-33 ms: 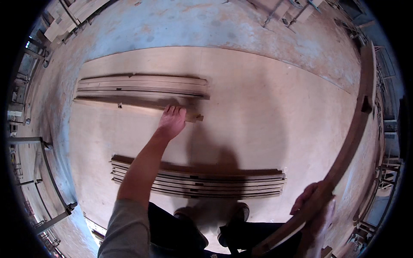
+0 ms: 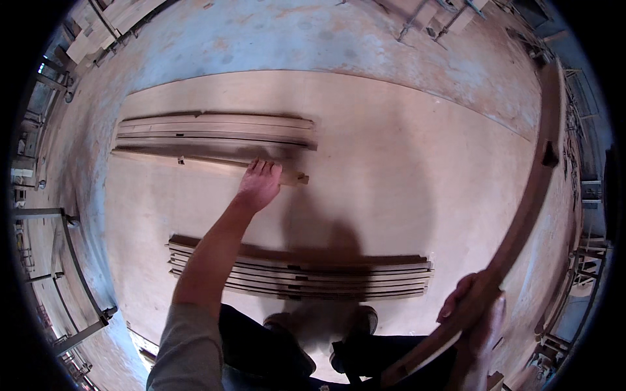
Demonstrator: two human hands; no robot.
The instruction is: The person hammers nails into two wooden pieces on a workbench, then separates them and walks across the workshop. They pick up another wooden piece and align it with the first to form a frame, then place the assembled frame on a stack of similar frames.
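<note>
My left hand point(image 2: 261, 186) is closed around the right part of a thin wooden strip point(image 2: 212, 159). The strip lies just nearer than a row of similar strips point(image 2: 215, 129) set side by side, and a small notch shows along it. At the lower right my right hand point(image 2: 479, 316) grips a long, slightly curved wooden piece point(image 2: 518, 221). That piece slants from near my legs to the far right and has a dark slot in its upper part. A second row of strips with dark slots point(image 2: 326, 279) lies in front of my feet.
A large pale wooden board point(image 2: 372, 169) lies under the strips, on a worn blue and brown floor point(image 2: 254, 39). My shoes point(image 2: 365, 319) stand behind the nearer row. Metal frames point(image 2: 72, 260) line the left side, and more racks point(image 2: 587, 260) stand at the right.
The long wooden piece in my right hand has shifted slightly to the left. My left hand and the strip it holds have hardly moved.
</note>
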